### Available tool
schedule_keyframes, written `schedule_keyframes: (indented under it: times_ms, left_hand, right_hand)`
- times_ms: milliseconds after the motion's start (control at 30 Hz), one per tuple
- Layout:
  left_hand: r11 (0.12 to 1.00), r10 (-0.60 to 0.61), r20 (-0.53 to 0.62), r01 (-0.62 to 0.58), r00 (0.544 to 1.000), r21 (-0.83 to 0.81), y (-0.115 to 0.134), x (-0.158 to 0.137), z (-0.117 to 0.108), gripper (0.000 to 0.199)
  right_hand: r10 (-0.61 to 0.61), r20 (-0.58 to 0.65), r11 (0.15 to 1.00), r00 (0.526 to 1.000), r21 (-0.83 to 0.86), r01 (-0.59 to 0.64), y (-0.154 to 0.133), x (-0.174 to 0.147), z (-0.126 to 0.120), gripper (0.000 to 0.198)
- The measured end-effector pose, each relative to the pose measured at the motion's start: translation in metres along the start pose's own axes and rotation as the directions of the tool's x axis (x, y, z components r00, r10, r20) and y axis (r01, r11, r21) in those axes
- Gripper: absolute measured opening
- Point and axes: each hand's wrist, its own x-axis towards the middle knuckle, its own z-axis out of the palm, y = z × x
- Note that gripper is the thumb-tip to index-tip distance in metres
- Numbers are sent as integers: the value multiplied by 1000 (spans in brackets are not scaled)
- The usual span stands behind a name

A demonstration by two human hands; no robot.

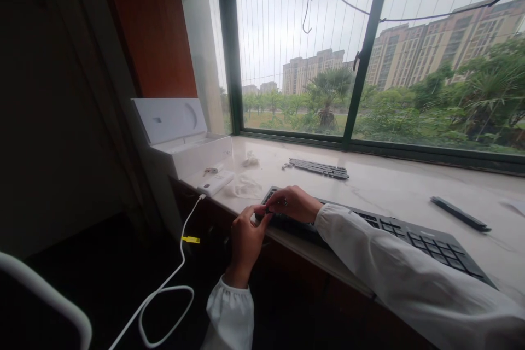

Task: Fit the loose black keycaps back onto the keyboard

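A black keyboard (426,246) runs along the front edge of the sill, with my right forearm across it. Over its left end, my left hand (248,229) and my right hand (295,202) meet at the fingertips. Both are closed in a pinch around a small dark piece (268,210) that looks like a keycap. Something white (256,219) shows beside my left thumb and fingers; its kind is unclear. Behind the hands, loose dark keycaps (318,168) lie lined up in rows. My fingers and sleeve hide much of the keyboard's left and middle.
An open white box (192,156) stands at the left end of the sill (385,180). Near it lie a white power bank (216,181) with a white cable (184,257) and crumpled tissue (246,188). A dark, slim bar-shaped object (459,213) is at right.
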Motion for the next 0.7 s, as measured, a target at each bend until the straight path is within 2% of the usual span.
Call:
schedule_keyframes:
  times_ms: [300, 700]
  left_hand:
    - [999, 26, 42, -27, 999, 23, -1, 5, -1, 18]
    - [995, 40, 38, -43, 999, 87, -3, 3, 1, 22]
  right_hand:
    - [85, 9, 996, 996, 32, -85, 6, 2, 6, 20]
    - [39, 24, 999, 999, 26, -40, 6, 1, 4, 19]
